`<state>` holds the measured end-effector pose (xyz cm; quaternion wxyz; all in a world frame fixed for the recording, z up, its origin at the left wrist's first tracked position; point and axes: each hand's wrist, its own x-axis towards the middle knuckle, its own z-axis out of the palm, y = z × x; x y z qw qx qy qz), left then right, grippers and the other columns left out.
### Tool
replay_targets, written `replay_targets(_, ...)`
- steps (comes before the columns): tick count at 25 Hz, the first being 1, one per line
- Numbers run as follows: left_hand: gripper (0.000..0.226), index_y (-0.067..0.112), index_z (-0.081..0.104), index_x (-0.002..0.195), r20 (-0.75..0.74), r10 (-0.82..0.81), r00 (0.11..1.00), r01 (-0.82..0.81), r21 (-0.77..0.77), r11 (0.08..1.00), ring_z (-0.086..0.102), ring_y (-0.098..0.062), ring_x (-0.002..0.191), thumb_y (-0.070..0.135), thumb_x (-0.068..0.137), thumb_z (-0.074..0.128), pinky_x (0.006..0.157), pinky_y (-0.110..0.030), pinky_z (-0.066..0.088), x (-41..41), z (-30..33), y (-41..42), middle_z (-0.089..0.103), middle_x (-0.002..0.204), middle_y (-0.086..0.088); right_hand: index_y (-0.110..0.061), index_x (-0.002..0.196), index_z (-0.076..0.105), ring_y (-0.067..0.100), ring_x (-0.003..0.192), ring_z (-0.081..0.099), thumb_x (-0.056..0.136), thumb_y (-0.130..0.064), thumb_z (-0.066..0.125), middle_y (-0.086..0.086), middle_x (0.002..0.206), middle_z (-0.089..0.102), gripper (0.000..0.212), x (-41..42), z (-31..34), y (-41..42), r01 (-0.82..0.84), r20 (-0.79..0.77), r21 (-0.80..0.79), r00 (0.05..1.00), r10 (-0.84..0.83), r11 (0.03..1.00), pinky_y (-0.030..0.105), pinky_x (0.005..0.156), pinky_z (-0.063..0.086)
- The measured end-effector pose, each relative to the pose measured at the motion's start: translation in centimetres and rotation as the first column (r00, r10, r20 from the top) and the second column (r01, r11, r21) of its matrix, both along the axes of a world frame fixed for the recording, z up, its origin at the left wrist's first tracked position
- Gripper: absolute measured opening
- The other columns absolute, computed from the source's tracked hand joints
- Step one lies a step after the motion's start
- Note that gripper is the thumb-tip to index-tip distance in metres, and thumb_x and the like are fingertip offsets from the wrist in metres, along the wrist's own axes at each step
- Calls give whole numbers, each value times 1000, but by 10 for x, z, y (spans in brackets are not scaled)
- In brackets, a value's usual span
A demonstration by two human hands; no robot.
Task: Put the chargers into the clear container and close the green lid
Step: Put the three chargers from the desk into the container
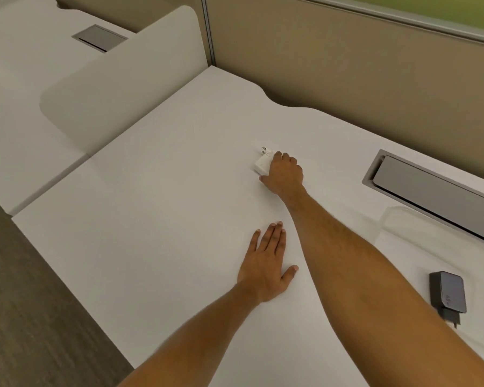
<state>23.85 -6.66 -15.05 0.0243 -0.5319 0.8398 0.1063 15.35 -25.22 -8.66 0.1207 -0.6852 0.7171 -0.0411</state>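
Reading what little print there is, I find only a faint pale marking on the face of the dark grey charger (448,294), too small to make out. That charger lies flat at the right of the white worktop (157,219), its long axis running roughly toward me and away, with its plug end nearest me and the prongs pointing at the near edge. It seems to lie inside the clear container (386,219), whose rounded transparent rim I can only trace faintly on the far side; the rest of the container is hard to tell from the white surface and is cut off at the right.

My right hand (284,174) is stretched well forward, its grip curled partway over the white charger (261,164), fingers on the far side and thumb at the near corner. Whether it is truly clamped I cannot tell; the hand hides much of the block. The charger's two metal prongs stick out past the fingers, pointing up and away from me.

My left hand (266,268) lies flat, palm down, fingers spread, holding nothing.

A grey cable hatch (430,185) is set in the worktop beyond the container.
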Motion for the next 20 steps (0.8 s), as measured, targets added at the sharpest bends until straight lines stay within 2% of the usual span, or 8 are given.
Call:
replay_targets(4, 84, 11, -12, 149, -1, 0, 1000, 0, 10, 1000, -17, -21, 146, 63, 85, 2, 120, -47, -3, 0, -1, 0, -13, 160, -7, 2, 135, 36, 33, 116, 50, 84, -26, 66, 18, 129, 50, 66, -2, -2, 0, 3, -26, 8, 1000, -2, 1000, 40, 92, 45)
replay_targets(9, 85, 11, -9, 150, 6, 4, 1000, -4, 0, 1000, -16, -21, 147, 65, 85, 2, 120, -47, -2, 0, -4, 0, -11, 161, -7, 2, 129, 42, 30, 110, 53, 78, -23, 72, 17, 125, 50, 64, -4, 4, 7, -17, -11, 19, 1000, 17, 1000, 35, 84, 48)
replay_targets(16, 83, 10, -6, 149, 13, 13, 1000, -13, -30, 999, -12, -20, 147, 65, 88, 6, 120, -44, -4, -1, -8, -1, -7, 161, -7, -2, 127, 46, 29, 108, 53, 73, -29, 75, 14, 123, 53, 67, -24, 28, 26, -38, 3, -38, 999, 38, 999, 35, 80, 48)
replay_targets(20, 83, 9, -4, 150, 17, 12, 1000, -11, -38, 999, -11, -19, 148, 64, 88, 8, 120, -43, -6, 0, -6, 0, -7, 161, -7, -6, 131, 45, 29, 110, 55, 71, -33, 77, 12, 127, 54, 74, -51, 58, 42, -17, 38, -131, 999, 22, 991, 36, 87, 49)
